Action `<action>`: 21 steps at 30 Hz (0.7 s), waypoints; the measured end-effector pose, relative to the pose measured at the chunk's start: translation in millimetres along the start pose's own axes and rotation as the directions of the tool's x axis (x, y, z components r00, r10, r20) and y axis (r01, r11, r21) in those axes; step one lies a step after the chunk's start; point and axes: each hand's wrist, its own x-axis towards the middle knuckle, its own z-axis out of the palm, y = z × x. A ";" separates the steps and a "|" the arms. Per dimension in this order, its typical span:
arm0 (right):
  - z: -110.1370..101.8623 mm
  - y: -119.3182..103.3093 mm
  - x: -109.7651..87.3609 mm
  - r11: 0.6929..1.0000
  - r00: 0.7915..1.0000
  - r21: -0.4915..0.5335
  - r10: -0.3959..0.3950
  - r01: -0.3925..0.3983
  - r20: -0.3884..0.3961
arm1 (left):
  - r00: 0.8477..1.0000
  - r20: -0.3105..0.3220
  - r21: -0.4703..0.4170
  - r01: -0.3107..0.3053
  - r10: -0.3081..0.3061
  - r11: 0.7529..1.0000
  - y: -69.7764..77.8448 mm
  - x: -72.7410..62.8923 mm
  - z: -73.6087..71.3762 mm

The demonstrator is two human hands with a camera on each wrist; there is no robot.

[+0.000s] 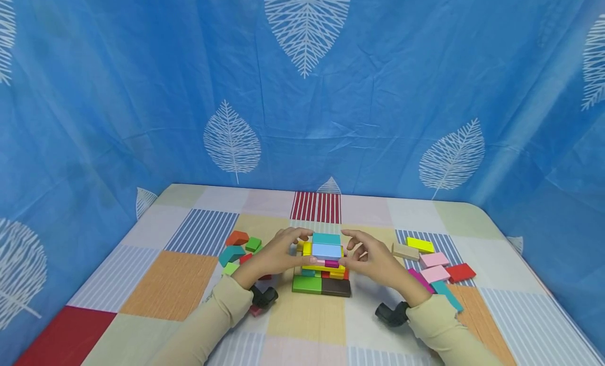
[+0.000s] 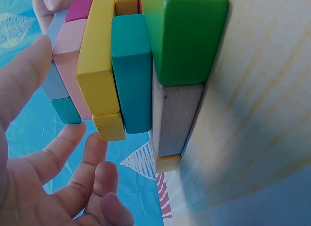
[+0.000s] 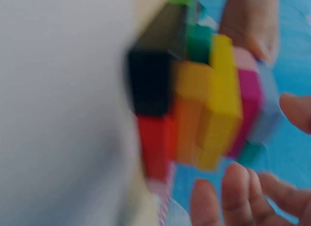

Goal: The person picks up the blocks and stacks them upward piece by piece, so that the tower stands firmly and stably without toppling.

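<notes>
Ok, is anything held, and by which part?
Right hand holds nothing; whether the left hand pinches the light blue block at its left end can't be told.

Plain beige left sleeve (image 1: 215, 316), I see it on my feed | right sleeve (image 1: 444, 324) matches, loose and creased at the cuff | and there, a chunky black left wrist device (image 1: 266, 297) | right wrist device (image 1: 391, 315), black too, elbow-shaped!

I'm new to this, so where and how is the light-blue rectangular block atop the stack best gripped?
Probably pinch the light-blue rectangular block by its two short ends, coming from left and right: no block covers those, while a teal rectangular block sits against its far long side.
</notes>
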 end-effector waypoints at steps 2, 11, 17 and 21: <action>-12.3 2.0 -4.8 0.999 0.999 -0.015 -0.029 0.029 0.024 | 1.000 0.002 -0.004 -0.005 0.005 1.000 -0.1 -0.1 0.3; -72.8 27.3 -40.4 0.995 0.983 -0.039 -0.088 0.096 0.164 | 1.000 0.000 0.003 0.001 -0.001 1.000 -1.4 -0.7 1.3; -105.6 55.2 -61.0 0.995 0.960 -0.051 -0.068 0.085 0.271 | 1.000 0.006 0.006 -0.002 0.002 1.000 0.3 -1.0 -0.1; -120.5 67.0 -66.6 0.998 0.949 -0.054 -0.022 0.041 0.315 | 1.000 0.008 0.004 -0.012 0.012 1.000 0.9 -0.8 -2.2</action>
